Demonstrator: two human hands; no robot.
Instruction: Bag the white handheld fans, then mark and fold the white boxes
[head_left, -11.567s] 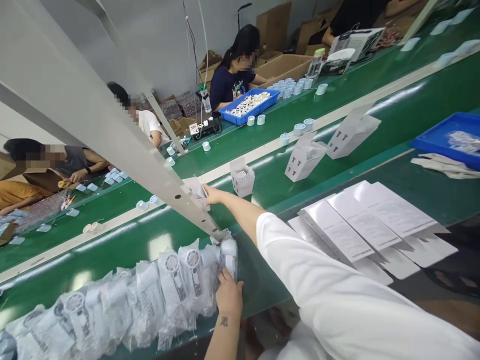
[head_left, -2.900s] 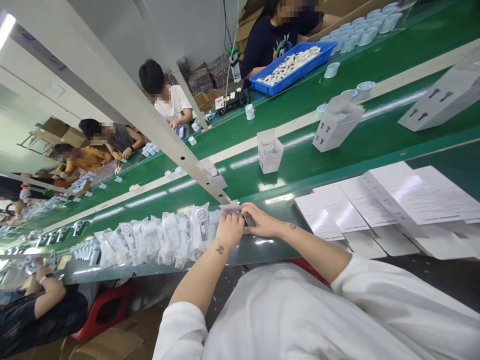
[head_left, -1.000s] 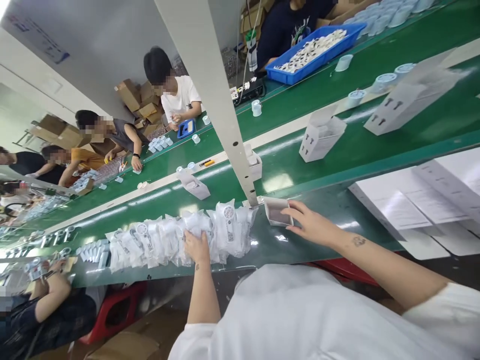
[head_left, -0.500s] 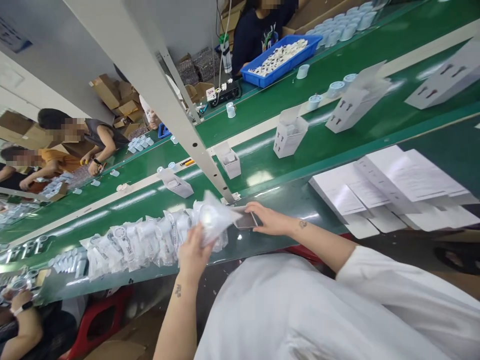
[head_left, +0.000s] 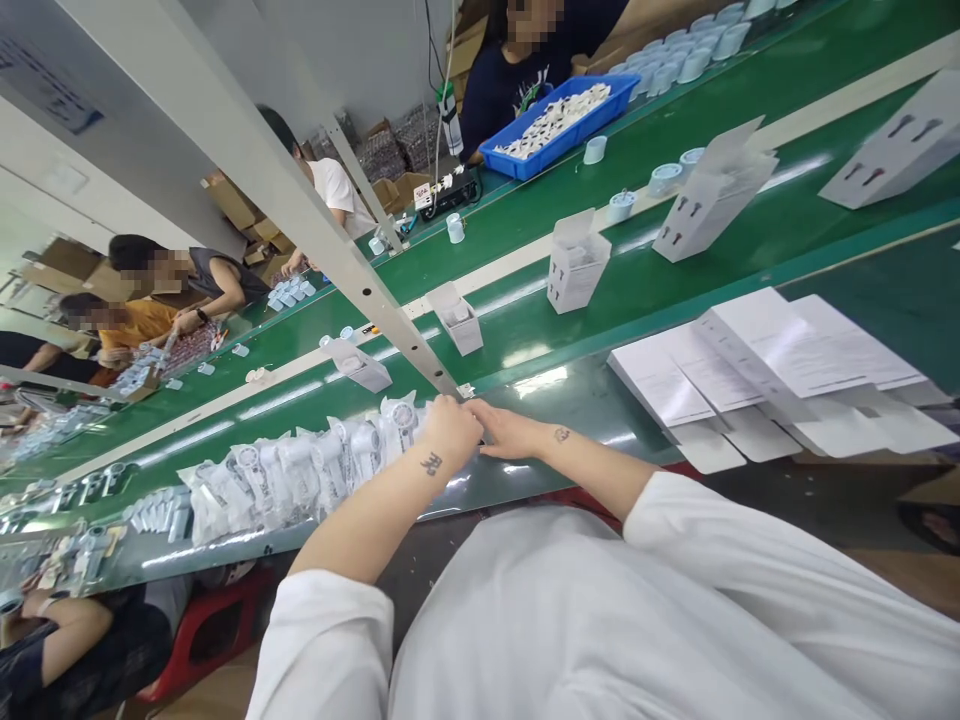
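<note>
My left hand point(head_left: 454, 430) is curled over the end of a long row of clear plastic bags point(head_left: 300, 480) holding white items, and a bag's end seems to lie under its palm. My right hand point(head_left: 510, 432) lies with its fingers together against my left hand, on the glossy green belt point(head_left: 570, 405). Whatever is below both hands is hidden. To the right of my right hand sit flat white card sheets and folded cartons point(head_left: 757, 360).
Open white boxes point(head_left: 577, 262) stand on the belt beyond a grey metal beam point(head_left: 300, 210). Further off are a blue tray point(head_left: 559, 130) of small white parts and pale blue cups point(head_left: 675, 60). Co-workers point(head_left: 180, 290) sit along the far belts.
My left hand has lowered the lifted bag down to the row. My right hand has moved left to meet it, and the flat box under it no longer shows.
</note>
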